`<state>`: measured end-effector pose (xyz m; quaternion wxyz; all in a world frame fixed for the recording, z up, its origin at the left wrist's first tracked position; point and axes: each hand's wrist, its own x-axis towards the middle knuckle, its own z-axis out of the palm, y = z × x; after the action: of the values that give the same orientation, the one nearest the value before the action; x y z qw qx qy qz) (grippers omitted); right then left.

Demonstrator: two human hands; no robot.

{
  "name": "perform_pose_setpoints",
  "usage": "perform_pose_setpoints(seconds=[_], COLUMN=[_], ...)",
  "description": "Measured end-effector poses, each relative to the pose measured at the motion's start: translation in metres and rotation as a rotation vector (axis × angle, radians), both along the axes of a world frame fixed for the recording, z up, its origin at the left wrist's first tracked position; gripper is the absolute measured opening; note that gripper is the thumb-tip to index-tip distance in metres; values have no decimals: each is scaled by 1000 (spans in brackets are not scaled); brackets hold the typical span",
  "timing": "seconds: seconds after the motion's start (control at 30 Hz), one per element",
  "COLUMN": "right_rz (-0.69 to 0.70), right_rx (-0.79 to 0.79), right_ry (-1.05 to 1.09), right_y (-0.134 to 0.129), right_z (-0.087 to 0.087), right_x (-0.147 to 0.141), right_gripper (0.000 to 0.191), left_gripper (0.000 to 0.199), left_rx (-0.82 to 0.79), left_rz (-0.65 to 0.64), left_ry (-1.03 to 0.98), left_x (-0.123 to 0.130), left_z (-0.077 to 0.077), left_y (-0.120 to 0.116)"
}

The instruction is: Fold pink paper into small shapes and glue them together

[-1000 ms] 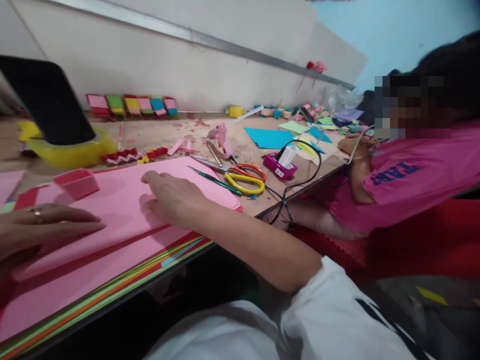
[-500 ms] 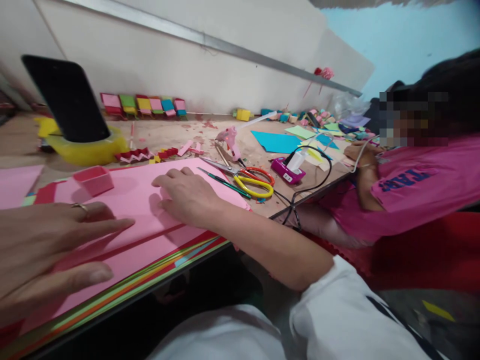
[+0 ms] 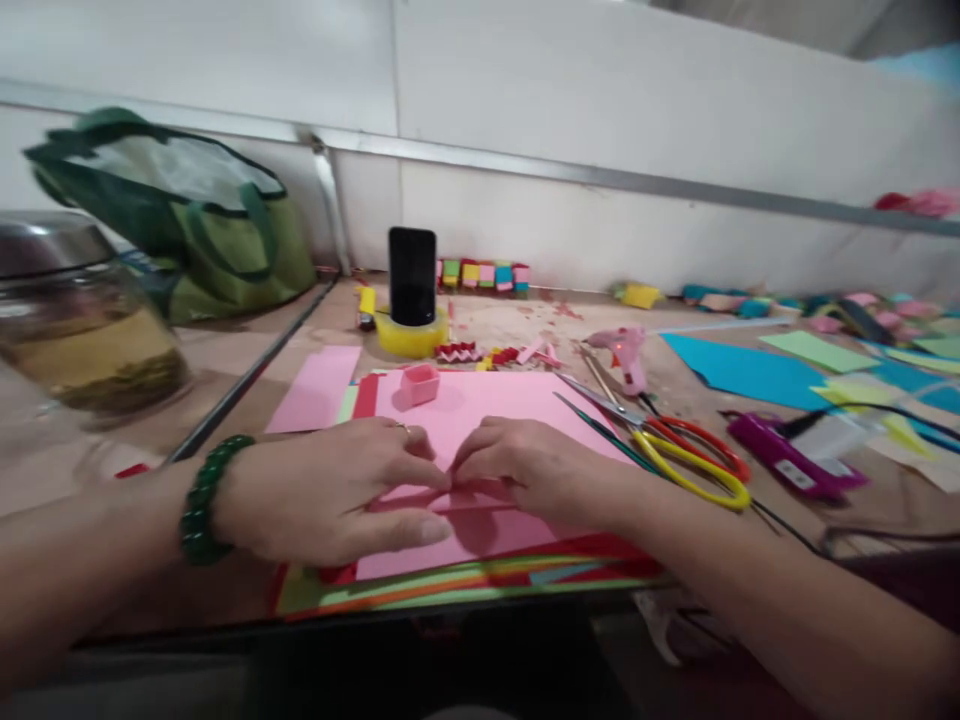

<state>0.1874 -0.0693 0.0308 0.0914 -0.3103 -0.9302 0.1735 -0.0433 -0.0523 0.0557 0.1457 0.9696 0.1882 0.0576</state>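
Pink paper lies on top of a stack of coloured sheets at the table's front edge. My left hand, with a green bead bracelet at the wrist, rests on the paper with its thumb and fingers apart. Close against its fingertips, my right hand has its fingers bent together at a raised fold of pink paper. Just behind the hands stands a small pink paper box. Scissors with red and yellow handles and a dark green pen lie right of my right hand.
A phone stands in a yellow tape roll. Right are a pink glue gun, blue paper and a purple power socket. Left are a glass jar and a green bag. Small paper pieces line the back.
The view has swung left, bringing the jar and bag in and losing the person in pink. My hands have come together, and my right fingers have closed at the paper fold.
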Motion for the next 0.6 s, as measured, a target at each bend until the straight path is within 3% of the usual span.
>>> perform_pose_setpoints(seconds=[0.13,0.3,0.37,0.6], right_rz=[13,19,30,103], right_rx=[-57,-59,-43,104], right_ry=[-10,-48,-55,-189], right_y=[0,-2,-2,-14], right_z=[6,6,5,10], right_x=[0,4,5,-3], right_gripper=[24,55,60,39], left_gripper=[42,38,37,39], left_rx=[-119,-246,-285,-256], left_rz=[-63,-34,-40,-30], left_ry=[62,111,98,103], left_x=[-5,-9,-10,-10], left_z=[0,5,7,4], left_y=[2,5,8,6])
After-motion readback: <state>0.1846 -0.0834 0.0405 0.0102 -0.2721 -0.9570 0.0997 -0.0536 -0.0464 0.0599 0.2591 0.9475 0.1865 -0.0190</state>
